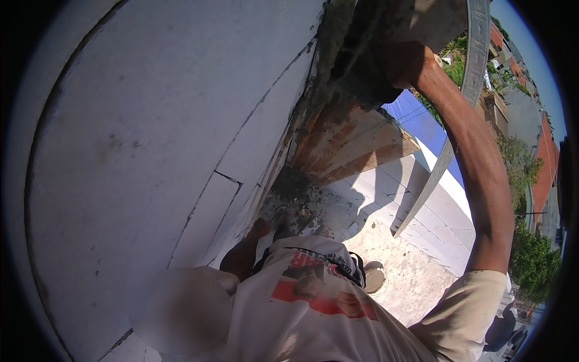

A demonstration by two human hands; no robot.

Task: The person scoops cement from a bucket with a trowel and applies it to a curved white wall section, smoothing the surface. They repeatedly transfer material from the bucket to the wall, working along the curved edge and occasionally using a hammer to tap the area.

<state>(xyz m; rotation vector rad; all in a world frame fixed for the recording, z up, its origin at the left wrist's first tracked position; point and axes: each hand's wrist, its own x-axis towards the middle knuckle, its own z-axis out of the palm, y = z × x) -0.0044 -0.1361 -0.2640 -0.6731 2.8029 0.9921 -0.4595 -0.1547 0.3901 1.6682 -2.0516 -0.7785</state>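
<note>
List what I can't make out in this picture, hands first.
All in the head view:
Right hand: deep shadow hides its fingers and any grip.
Left hand: low in the shade, too dark to tell its fingers apart.
Long, flat grey bar: the top edge cuts off its upper end.
Round, beige-grey blurred patch: hides whatever lies behind it.
Distant red-brown roofs: too small for detail.

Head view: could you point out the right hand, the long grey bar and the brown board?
Right hand [409, 64]: head view, middle of the shadowed hand.
Long grey bar [476, 57]: head view, upper stretch.
Brown board [348, 142]: head view, stained flat face.
</note>
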